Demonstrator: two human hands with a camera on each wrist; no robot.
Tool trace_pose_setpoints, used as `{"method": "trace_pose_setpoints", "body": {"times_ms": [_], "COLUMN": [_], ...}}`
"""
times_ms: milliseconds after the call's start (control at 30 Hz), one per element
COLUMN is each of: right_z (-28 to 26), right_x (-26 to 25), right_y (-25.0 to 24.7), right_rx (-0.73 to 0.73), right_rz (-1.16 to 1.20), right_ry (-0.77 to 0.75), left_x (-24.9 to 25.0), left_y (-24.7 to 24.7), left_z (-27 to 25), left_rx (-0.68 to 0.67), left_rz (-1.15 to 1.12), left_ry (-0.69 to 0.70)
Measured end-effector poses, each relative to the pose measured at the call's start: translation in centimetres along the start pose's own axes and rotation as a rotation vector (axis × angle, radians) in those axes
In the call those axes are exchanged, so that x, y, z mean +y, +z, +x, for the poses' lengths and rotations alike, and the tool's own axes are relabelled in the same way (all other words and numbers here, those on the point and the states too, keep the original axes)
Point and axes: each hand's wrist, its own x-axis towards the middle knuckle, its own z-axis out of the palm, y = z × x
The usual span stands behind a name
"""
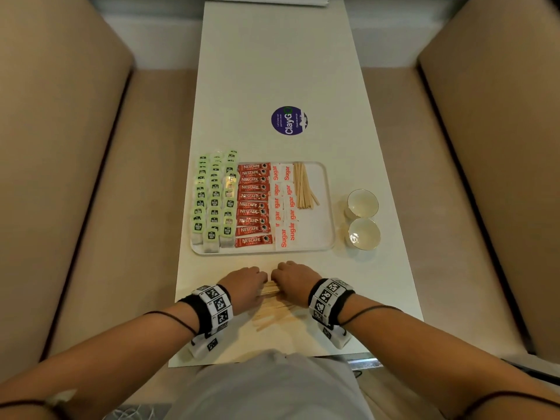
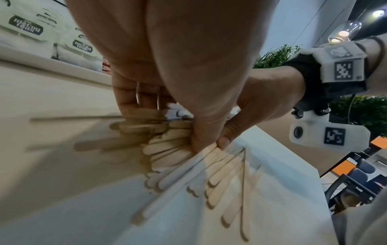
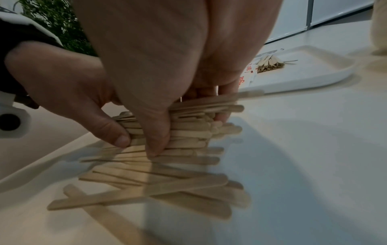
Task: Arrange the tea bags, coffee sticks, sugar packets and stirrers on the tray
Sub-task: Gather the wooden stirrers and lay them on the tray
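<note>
Most of the tray (image 1: 330, 234) is already lying filled beyond the knuckles: tea bags (image 1: 213, 198) in rows at its left, coffee sticks (image 1: 253, 204) next, sugar packets (image 1: 285, 204) after them, and one stirrer bundle (image 1: 303, 186) at its far right, with bare tray floor showing nearer than that bundle. So the step in hand appears to be the last batch of stirrers. Both hands are gathering the loose stirrers (image 1: 271, 301) on the table (image 1: 272, 71), just short of the tray's near rim. The left hand (image 1: 244, 283) and right hand (image 1: 292, 281) are sitting knuckle to knuckle, fingers curling down and thumbs (image 2: 225, 140) pinching into the same stack. Several sticks are lying fanned out below the thumbs, outside the grip. The next move probably calls for squaring the clamped stack, sweeping in the strays, then lifting it over the rim into the bare patch.
</note>
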Motion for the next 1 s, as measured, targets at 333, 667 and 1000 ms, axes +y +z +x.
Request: {"method": "trace_pose_setpoints", "body": {"times_ms": [333, 667, 1000], "right_z": [0.1, -0.3, 0.0], "right_x": [0.3, 1.1, 1.2], "right_y": [-1.0, -1.1, -1.2], "right_rx": [-0.002, 0.024, 0.056], "right_rz": [-0.066, 0.004, 0.008], "right_ry": [-0.011, -0.006, -0.02], "left_x": [-0.1, 0.1, -0.3], "left_y": [-0.3, -1.1, -1.7], "left_z": [0.3, 0.8, 0.6], "left_rx": [0.048, 0.043, 0.015], "left_rz": [0.013, -0.002, -0.054], "left_ry": [0.035, 0.05, 0.059]}}
